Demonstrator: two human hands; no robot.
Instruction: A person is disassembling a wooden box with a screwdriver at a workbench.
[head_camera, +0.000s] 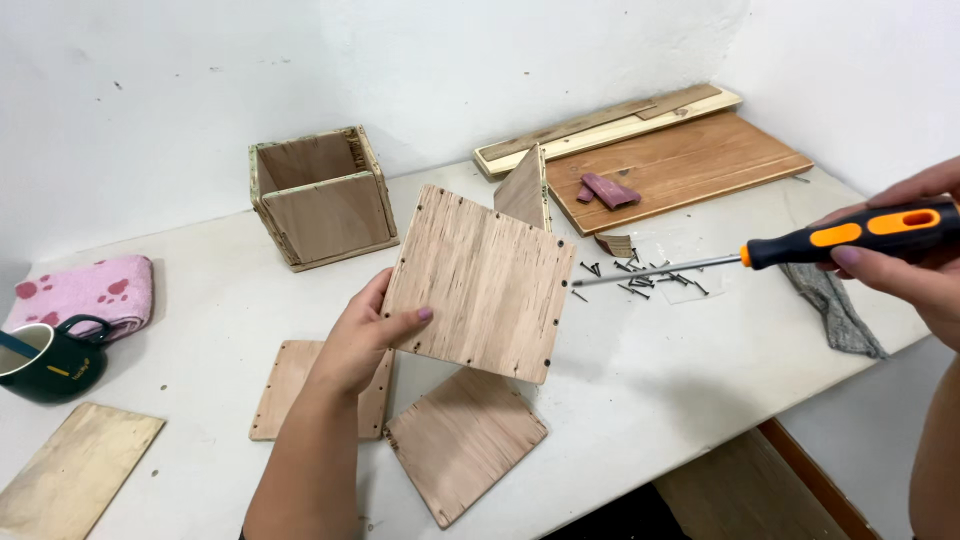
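Note:
My left hand (362, 338) grips a square plywood panel (480, 282) with small holes along its edges, held tilted above the white table (200, 300). A second panel (527, 188) stands joined behind it at its far edge. My right hand (915, 262) holds a screwdriver (850, 235) with a black and orange handle. Its metal shaft points left, and the tip sits at the panel's right edge. Two more square panels lie flat below: one (290, 385) under my left wrist, the other (465, 440) nearer the table's front.
An open plywood box (322, 196) stands at the back. Several dark screws (650, 278) lie scattered near the shaft. Wooden boards (680, 160) lean in the far right corner. A grey cloth (832, 308), a pink towel (85, 292), a dark green mug (52, 360) and another board (70, 478) surround the work.

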